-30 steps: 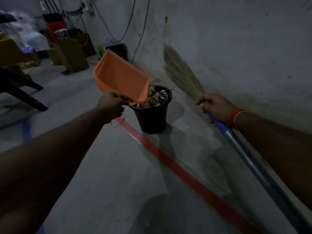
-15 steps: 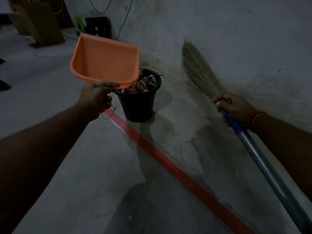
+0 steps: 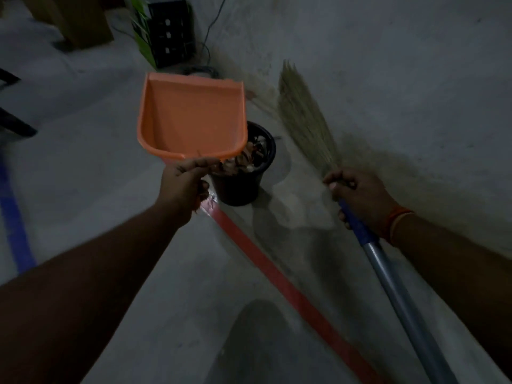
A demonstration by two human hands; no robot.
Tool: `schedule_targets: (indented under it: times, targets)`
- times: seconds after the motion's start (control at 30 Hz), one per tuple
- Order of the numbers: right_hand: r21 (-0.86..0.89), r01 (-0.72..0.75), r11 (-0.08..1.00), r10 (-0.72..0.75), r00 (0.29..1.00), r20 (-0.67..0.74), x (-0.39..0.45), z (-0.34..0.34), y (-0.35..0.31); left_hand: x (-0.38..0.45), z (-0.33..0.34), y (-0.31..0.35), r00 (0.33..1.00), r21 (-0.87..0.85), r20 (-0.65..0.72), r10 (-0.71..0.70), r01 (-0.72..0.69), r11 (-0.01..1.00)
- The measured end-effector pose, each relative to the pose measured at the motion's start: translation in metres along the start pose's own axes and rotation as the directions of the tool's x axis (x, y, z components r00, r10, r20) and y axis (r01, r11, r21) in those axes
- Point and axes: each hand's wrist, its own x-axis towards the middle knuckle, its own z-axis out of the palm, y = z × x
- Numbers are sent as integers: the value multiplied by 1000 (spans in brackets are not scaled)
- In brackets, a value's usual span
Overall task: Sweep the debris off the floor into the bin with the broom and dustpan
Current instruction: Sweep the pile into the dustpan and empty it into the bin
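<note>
Head view, dustpan overlapping bin, red floor stripe

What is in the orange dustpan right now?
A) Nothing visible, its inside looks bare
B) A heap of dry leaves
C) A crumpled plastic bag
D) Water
A: the dustpan, held up by the left hand, shows a bare orange inside, while the debris sits in the black bin.

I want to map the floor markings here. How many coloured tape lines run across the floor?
2. A red line runs diagonally from beside the black bin toward the bottom right. A blue line runs along the left edge. Others may lie out of frame.
</note>
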Motion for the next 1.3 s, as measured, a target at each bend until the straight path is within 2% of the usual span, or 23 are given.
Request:
schedule_targets:
  times: [0.2, 0.37, 0.5, 0.6, 0.8, 1.0, 1.1, 1.3]
  targets:
    - [18, -117, 993, 116, 990, 81, -20, -3, -140, -34, -38, 125, 992, -65, -47, -117, 114, 991]
    - [72, -293, 953, 283, 951, 127, -50, -6, -275, -61, -115, 262, 972, -182, -75, -223, 207, 961]
    - [93, -385, 918, 369, 917, 151, -77, 3, -365, -73, -184, 366, 971, -100, -57, -231, 224, 969]
    - [113, -422, 900, 403, 902, 158, -78, 19, -406, -68, -224, 421, 976, -72, -73, -206, 201, 977]
    - [123, -467, 876, 441, 877, 191, -38, 51, -443, -31, -260, 439, 971, -131, -106, -214, 199, 971]
    - [51, -483, 874, 463, 861, 210, 43, 83, -449, 39, -263, 426, 970, -46, -50, -237, 235, 971]
    - [69, -500, 863, 481, 857, 185, 74, 102, -449, 83, -263, 418, 968, -5, -30, -248, 248, 969]
    - [151, -497, 855, 478, 866, 145, 104, 118, -466, 142, -269, 427, 956, -26, -10, -293, 293, 956]
